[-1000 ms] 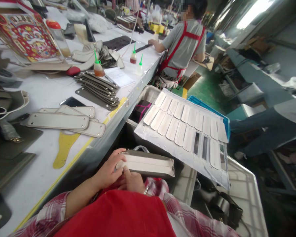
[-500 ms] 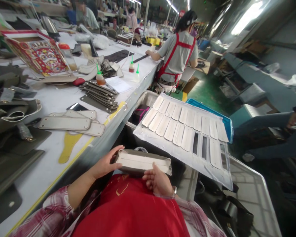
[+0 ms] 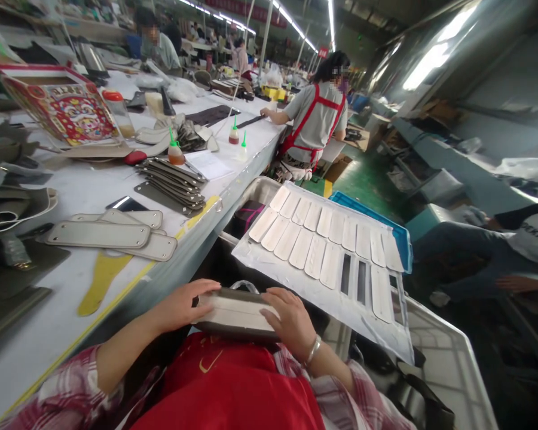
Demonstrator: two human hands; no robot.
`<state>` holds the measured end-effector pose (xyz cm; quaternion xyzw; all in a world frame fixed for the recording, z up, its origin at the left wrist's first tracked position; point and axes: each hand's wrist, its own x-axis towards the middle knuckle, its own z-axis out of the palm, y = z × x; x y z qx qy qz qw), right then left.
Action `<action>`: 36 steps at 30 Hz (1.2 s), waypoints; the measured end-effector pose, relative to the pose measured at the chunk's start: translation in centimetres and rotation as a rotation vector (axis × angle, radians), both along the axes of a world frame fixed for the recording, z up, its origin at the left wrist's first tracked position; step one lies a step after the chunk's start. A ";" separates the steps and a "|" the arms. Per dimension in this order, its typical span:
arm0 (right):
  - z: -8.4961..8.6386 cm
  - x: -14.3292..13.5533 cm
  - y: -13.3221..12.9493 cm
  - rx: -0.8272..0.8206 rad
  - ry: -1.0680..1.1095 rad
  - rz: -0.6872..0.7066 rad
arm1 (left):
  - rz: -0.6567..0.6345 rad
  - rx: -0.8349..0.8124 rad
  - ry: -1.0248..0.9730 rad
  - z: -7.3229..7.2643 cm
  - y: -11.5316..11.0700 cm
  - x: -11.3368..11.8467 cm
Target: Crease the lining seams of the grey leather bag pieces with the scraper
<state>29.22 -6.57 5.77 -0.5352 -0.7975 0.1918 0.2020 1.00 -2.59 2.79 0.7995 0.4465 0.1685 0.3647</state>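
Note:
In front of my red apron, a dark bag piece [image 3: 237, 312] with a pale strip along its upturned face lies between my hands. Its left end is gripped by my left hand [image 3: 190, 304], thumb on the pale face and fingers along the far edge. At the right end, my right hand [image 3: 291, 319] wraps over it in the same way, thumb on the pale strip. A clear loop stands up just behind the piece. To the left on the table, several grey oblong panels [image 3: 99, 234] with corner studs lie overlapped on a yellow tool [image 3: 101, 282].
Pale oblong strips [image 3: 291, 246] lie in rows on a board over a white bin [image 3: 457, 340] to my right. The table [image 3: 246, 156] holds stacked dark panels [image 3: 173, 184], glue bottles [image 3: 176, 154] and a red box [image 3: 72, 110]. A co-worker [image 3: 316, 113] sits ahead.
My right hand has moved from the front of the dark bag piece up onto its right end, closing round it. The left hand keeps its end. The view has shifted slightly.

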 end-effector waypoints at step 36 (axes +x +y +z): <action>-3.1 0.9 7.5 -0.660 0.038 0.529 | -0.191 -0.406 -0.033 -0.7 3.7 0.8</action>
